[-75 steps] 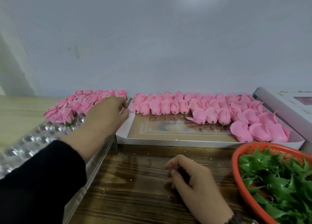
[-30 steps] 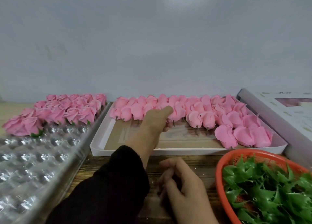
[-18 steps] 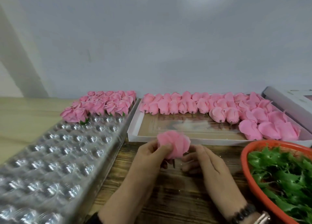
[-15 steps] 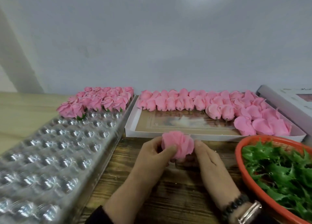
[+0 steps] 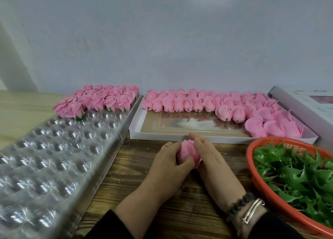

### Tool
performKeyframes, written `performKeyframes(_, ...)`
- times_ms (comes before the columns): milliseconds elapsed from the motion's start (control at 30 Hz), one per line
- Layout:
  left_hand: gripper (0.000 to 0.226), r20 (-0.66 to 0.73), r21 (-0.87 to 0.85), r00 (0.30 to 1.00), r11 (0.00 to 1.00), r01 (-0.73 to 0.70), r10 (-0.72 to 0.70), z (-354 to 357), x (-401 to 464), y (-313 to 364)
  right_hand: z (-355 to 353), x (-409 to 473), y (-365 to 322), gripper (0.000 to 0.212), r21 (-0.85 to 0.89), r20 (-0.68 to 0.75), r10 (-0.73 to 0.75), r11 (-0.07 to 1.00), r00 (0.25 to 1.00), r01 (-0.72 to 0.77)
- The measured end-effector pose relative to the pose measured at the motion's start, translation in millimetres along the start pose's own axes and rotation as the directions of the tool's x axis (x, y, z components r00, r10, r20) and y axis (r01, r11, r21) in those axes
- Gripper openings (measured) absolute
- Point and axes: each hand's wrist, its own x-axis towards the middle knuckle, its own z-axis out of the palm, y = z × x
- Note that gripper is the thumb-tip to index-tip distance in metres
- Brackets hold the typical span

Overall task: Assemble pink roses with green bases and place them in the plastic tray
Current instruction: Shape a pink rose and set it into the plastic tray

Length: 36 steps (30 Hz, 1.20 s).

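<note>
both hands on one pink rose over the wooden table, left hand fingers curled round it, right hand fingers look straight against it, grip partly hidden, plastic tray off left

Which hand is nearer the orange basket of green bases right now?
Right. The right hand lies beside the orange basket, just to its left, touching the pink rose. The left hand grips the rose from the far side, farther away.
</note>
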Motion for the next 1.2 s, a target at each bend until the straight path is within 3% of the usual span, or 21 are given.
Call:
performKeyframes(267,0.007,-0.023,0.192,0.996,0.978,-0.084,0.09,14,-1,1,2,-3,0,0.034,0.001,-0.02,0.023,1.0,1.0,-0.023)
performKeyframes(333,0.019,-0.031,0.2,0.993,0.974,-0.105,0.113,15,-2,0,2,-3,-1,0.02,0.009,-0.063,-0.003,1.0,0.998,0.004)
performKeyframes(467,0.041,-0.009,0.073,0.99,0.987,-0.143,0.144,14,-5,3,-1,-3,-4,0.016,0.108,-0.093,0.003,0.994,0.996,0.007)
performKeyframes(567,0.043,-0.032,-0.076,0.999,0.996,-0.044,0.042,10,-5,2,0,-5,-9,0.017,0.203,-0.069,0.029,0.979,0.997,-0.015)
performKeyframes(767,0.051,0.136,-0.327,0.965,0.91,0.256,-0.222,7,-4,-5,4,-9,-11,0.017,-0.035,-0.077,-0.102,0.994,0.992,0.099)
performKeyframes(933,0.06,0.234,-0.35,0.959,0.906,0.237,-0.16,8,-2,-2,11,-12,-14,0.017,-0.176,0.024,-0.192,0.965,0.981,0.193)
performKeyframes(1067,0.037,0.251,-0.386,0.965,0.906,0.175,-0.08,7,-2,3,12,-12,-14,0.026,-0.341,0.07,-0.218,0.912,0.973,0.229)
performKeyframes(1200,0.025,0.227,-0.29,0.974,0.954,0.08,-0.013,6,-2,5,13,-11,-14,0.03,-0.528,0.185,-0.225,0.798,0.957,0.29)
